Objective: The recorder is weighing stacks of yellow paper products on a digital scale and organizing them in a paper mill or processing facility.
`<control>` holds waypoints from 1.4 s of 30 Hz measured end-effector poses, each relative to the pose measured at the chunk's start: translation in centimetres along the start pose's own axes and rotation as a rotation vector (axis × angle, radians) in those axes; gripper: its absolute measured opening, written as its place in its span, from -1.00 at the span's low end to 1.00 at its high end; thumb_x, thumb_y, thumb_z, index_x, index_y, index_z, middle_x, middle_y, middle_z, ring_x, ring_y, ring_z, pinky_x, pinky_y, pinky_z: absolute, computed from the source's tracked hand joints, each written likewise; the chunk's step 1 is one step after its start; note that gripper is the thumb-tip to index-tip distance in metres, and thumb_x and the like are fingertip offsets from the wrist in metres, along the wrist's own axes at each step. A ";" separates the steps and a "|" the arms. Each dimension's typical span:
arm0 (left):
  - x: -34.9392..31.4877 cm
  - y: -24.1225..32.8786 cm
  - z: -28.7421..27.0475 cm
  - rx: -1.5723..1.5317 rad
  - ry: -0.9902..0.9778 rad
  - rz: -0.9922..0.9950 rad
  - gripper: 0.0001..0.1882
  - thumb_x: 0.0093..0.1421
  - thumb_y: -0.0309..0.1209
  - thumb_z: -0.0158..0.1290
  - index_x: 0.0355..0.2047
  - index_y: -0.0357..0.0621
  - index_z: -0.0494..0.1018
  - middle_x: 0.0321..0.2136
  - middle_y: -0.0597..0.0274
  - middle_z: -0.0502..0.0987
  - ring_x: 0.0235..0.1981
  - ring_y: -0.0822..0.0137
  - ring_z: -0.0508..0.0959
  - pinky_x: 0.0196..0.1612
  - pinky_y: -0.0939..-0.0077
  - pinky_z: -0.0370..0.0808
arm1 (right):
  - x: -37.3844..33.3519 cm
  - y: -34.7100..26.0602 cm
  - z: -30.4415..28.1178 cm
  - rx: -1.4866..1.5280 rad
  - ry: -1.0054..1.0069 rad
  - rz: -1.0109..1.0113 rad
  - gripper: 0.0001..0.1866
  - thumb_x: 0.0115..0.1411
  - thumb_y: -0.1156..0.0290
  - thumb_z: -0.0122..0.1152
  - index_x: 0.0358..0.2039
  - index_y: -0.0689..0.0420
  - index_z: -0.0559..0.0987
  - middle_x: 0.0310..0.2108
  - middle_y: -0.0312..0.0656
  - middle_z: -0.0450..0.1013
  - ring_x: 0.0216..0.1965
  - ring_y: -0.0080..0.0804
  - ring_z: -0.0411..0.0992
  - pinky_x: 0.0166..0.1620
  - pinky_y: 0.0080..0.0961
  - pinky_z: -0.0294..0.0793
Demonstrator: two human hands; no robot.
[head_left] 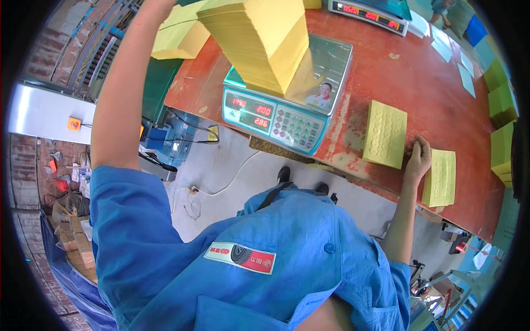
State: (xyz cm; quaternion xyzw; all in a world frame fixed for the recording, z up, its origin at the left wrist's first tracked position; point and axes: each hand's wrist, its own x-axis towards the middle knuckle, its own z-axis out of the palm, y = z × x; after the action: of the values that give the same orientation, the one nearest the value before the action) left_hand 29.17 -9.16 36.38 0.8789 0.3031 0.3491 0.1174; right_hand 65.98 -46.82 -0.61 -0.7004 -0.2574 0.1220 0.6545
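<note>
My left arm stretches up past a tall stack of yellow paper (259, 44) on a teal digital scale (301, 128). My left hand (160, 7) is cut off by the top edge, so its fingers are hidden; behind it lies another yellow paper stack (179, 38). At the right, my right hand (419, 157) rests on the red tabletop (364, 60) with its fingers curled in and nothing visible in them. It sits between two smaller stacks of yellow paper stamped with round marks: one on its left (385, 134), one on its right (440, 177).
A second scale (369, 17) with a lit red display stands at the far side. Pale paper sheets (466, 80) lie at the far right, with more yellow stacks (501, 149) along that edge. A blue motor (179, 138) and a white cable (232, 185) are below the table.
</note>
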 end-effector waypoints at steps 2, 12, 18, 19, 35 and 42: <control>-1.5 -1.0 -1.4 -0.007 0.015 -0.048 -0.29 0.39 0.06 -0.15 0.32 -0.26 0.18 0.34 0.01 0.19 0.39 0.18 0.11 0.40 0.36 -0.02 | 0.0 0.0 0.1 -0.037 0.007 -0.027 -0.81 0.32 0.53 0.02 -0.16 0.19 0.61 -0.37 -0.34 0.49 -0.42 -0.69 0.39 -0.37 -0.73 0.40; -4.3 -9.6 -6.4 -0.002 0.006 -0.264 -0.27 0.31 0.10 -0.07 0.33 -0.07 0.18 0.29 0.07 0.25 0.29 0.13 0.26 0.24 0.13 0.25 | -1.3 -2.2 1.2 -0.035 0.121 -0.010 -0.78 0.32 0.53 0.03 -0.11 0.27 0.60 -0.34 -0.25 0.52 -0.38 -0.58 0.44 -0.31 -0.64 0.44; -3.1 -10.6 -6.2 -0.172 -0.118 -0.297 -0.26 0.32 0.10 -0.07 0.35 -0.08 0.14 0.28 0.03 0.25 0.30 0.12 0.25 0.23 0.09 0.26 | -5.4 -9.7 9.2 0.070 0.097 -0.136 -0.78 0.31 0.55 0.01 -0.13 0.29 0.60 -0.31 -0.19 0.54 -0.35 -0.52 0.50 -0.28 -0.59 0.49; -2.7 -10.3 -5.7 -0.262 -0.165 -0.306 -0.25 0.32 0.10 -0.05 0.35 -0.09 0.13 0.28 0.02 0.25 0.30 0.12 0.24 0.22 0.10 0.27 | -5.8 -11.1 10.9 0.071 0.059 -0.177 -0.79 0.31 0.57 0.01 -0.15 0.29 0.60 -0.32 -0.20 0.54 -0.36 -0.52 0.50 -0.28 -0.60 0.49; 3.4 -7.7 5.1 -0.825 -1.027 -0.289 -0.16 0.27 0.10 0.04 0.34 -0.21 0.09 0.29 0.01 0.22 0.24 0.11 0.32 0.25 0.20 0.30 | 2.7 -15.4 29.1 0.079 -0.188 -0.173 -0.54 0.40 0.13 -0.06 0.05 0.26 0.53 -0.07 -0.10 0.52 -0.03 -0.33 0.45 0.05 -0.36 0.40; 0.5 -8.6 3.2 -0.805 -0.853 -0.434 -0.41 0.27 -0.11 0.11 0.15 -0.28 0.35 -0.01 0.11 0.56 -0.01 0.42 0.57 -0.02 0.46 0.55 | -3.1 -16.2 32.3 -0.082 -0.238 -0.166 -0.51 0.32 0.09 0.06 0.05 0.25 0.49 -0.13 0.16 0.54 -0.03 -0.06 0.52 0.01 -0.31 0.46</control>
State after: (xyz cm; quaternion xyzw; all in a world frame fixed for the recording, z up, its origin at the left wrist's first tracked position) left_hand 27.76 -2.05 30.79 0.7463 0.2460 0.0224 0.6181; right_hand 43.70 -20.68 11.03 -0.6834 -0.3948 0.1389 0.5981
